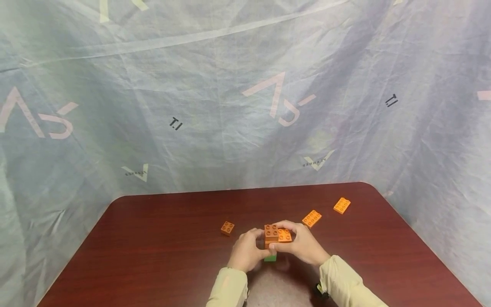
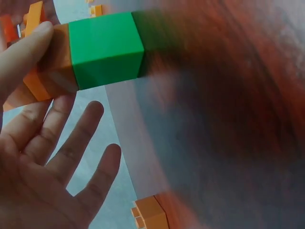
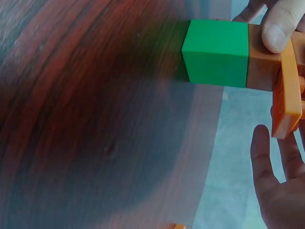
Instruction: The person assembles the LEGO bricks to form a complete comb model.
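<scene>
Your left hand (image 1: pixel 247 251) and right hand (image 1: pixel 304 245) pinch the block stack (image 1: pixel 271 233).
Head view: it's well short of the far edge of the desk (image 1: pixel 153 247), with big room leftward. Left wrist: you hold the brown block (image 2: pixel 62 64). Right wrist: the green block (image 3: pixel 217 53) touches the desk.

At ten o'clock from the orange-and-green plastic brick stack (image 1: pixel 271 233) lies a square orange plastic brick (image 1: pixel 227 228); at two, oblong ones (image 1: pixel 312 218) (image 1: pixel 342 205).
</scene>
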Action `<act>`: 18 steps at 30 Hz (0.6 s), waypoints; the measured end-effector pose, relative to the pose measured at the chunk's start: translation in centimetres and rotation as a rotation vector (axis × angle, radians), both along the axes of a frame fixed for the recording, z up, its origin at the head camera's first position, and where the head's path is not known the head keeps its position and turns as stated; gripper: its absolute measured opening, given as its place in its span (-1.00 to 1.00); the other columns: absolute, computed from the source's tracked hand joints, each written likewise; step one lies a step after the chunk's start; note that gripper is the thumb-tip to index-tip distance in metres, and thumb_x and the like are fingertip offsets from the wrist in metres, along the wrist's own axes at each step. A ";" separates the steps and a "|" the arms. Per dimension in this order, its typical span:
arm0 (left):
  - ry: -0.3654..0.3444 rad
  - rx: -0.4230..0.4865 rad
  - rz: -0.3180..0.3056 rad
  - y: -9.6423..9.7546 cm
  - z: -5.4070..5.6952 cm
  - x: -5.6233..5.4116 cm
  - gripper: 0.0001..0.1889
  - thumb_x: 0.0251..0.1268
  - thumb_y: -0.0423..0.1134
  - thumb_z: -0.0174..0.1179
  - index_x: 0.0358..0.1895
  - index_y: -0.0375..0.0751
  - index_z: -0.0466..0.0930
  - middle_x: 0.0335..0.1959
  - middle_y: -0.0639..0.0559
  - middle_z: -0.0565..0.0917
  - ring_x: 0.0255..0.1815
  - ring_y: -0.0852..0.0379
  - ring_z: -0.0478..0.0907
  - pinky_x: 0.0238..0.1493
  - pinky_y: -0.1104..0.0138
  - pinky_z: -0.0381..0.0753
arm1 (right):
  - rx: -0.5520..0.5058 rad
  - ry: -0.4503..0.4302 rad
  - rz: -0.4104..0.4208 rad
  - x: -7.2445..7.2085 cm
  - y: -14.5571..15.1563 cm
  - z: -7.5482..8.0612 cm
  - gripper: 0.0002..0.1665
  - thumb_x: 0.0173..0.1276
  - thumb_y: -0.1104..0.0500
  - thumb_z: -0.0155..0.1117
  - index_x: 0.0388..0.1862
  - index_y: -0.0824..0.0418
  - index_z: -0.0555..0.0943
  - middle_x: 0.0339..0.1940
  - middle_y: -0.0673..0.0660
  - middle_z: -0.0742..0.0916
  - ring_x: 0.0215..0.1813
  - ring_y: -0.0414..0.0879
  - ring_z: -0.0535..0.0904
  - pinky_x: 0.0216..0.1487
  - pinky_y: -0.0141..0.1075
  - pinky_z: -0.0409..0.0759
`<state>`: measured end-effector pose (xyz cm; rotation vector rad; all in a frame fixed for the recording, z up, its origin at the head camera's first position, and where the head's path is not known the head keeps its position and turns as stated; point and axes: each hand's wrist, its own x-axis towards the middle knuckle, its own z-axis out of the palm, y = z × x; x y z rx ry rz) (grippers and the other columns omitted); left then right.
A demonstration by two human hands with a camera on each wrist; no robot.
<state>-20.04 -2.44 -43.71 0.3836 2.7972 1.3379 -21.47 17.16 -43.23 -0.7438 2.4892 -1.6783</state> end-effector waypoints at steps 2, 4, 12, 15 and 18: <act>0.000 -0.028 -0.005 0.0 -0.2 0.1 -0.46 0.00 -0.17 0.61 0.10 -0.22 0.69 0.09 -0.18 0.67 0.10 -0.22 0.62 0.10 -0.18 0.55 | 0.008 0.010 0.001 0.0 0.0 0.0 -0.52 0.19 0.11 0.59 0.08 0.17 0.69 -0.10 0.08 0.76 -0.26 -0.16 0.66 -0.23 -0.30 0.65; -0.011 -0.056 -0.012 -0.1 -0.4 0.1 -0.40 0.00 -0.19 0.61 0.17 -0.22 0.65 0.15 -0.21 0.65 0.16 -0.26 0.59 0.13 -0.20 0.53 | 0.008 0.010 0.009 0.0 0.1 0.0 -0.53 0.21 0.12 0.58 0.09 0.18 0.69 -0.08 0.10 0.76 -0.26 -0.16 0.67 -0.23 -0.29 0.66; 0.017 -0.091 -0.047 -0.8 -0.3 0.4 -0.41 0.03 -0.24 0.58 0.20 -0.18 0.63 0.11 -0.13 0.67 0.09 -0.18 0.62 0.05 -0.14 0.59 | 0.020 -0.018 0.005 -0.1 0.2 -0.3 -0.52 0.24 0.10 0.56 0.12 0.16 0.68 -0.05 0.11 0.76 -0.24 -0.13 0.69 -0.21 -0.29 0.67; 0.044 -0.104 -0.044 -1.3 -0.1 0.5 -0.46 0.03 -0.25 0.58 0.15 -0.16 0.65 0.04 -0.08 0.69 0.03 -0.13 0.64 0.01 -0.10 0.60 | 0.014 -0.026 0.005 -0.1 0.2 -0.4 -0.52 0.24 0.11 0.56 0.12 0.18 0.68 -0.05 0.12 0.76 -0.25 -0.13 0.69 -0.21 -0.29 0.67; 0.066 -0.105 -0.023 -1.9 0.0 0.5 -0.53 0.06 -0.27 0.55 0.09 -0.10 0.67 -0.02 -0.02 0.69 0.00 -0.09 0.64 -0.01 -0.07 0.61 | 0.016 -0.037 -0.003 -0.2 0.1 -0.4 -0.51 0.22 0.11 0.57 0.11 0.19 0.67 -0.07 0.12 0.76 -0.25 -0.13 0.69 -0.20 -0.30 0.67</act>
